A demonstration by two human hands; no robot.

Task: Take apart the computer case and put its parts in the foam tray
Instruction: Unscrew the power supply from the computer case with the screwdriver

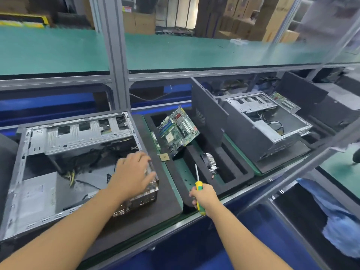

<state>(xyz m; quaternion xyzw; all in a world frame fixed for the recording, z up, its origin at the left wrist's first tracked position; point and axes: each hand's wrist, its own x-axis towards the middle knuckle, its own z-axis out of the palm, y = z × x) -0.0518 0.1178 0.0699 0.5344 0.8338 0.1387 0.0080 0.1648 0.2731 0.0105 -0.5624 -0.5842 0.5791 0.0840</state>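
Note:
An opened grey computer case (58, 152) lies on its side at the left, with cables and a power supply inside. My left hand (132, 174) rests with spread fingers on the case's rear right corner. My right hand (202, 197) grips a yellow-green screwdriver (198, 188), tip pointing up and away. The black foam tray (229, 152) sits to the right of the case. A green motherboard (178, 130) leans tilted in it, with a finned cooler (210, 161) in a slot and a small square chip (164, 157) beside it.
A second opened case (266, 121) stands on another foam tray further right, its dark side panel (208, 112) upright. A green shelf (194, 53) runs above on aluminium posts (116, 55). Blue cloth (339, 227) hangs low at the right.

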